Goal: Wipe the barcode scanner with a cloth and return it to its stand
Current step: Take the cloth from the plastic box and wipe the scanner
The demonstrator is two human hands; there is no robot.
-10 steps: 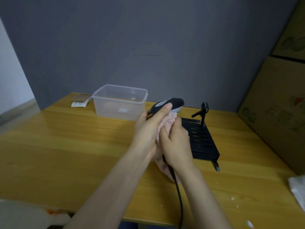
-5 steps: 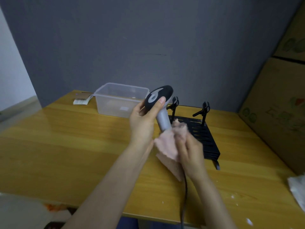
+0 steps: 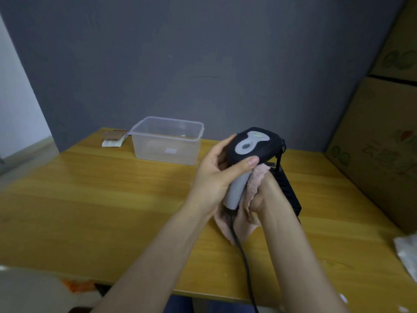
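Both hands are up over the wooden table point(image 3: 112, 199): left hand point(image 3: 216, 177) clamped round the barcode scanner point(image 3: 250, 150) at its neck, right hand point(image 3: 264, 195) pressing the pink cloth point(image 3: 255, 184) against the grey handle, black stand point(image 3: 291, 197) right behind.

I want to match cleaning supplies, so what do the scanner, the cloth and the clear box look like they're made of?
Barcode scanner: likely moulded plastic, matte black head, smooth grey handle. Cloth: soft pink fabric, possibly microfibre, judging by its fuzzy, rumpled edge. Clear box: translucent, slightly frosted plastic; the table shows through it.
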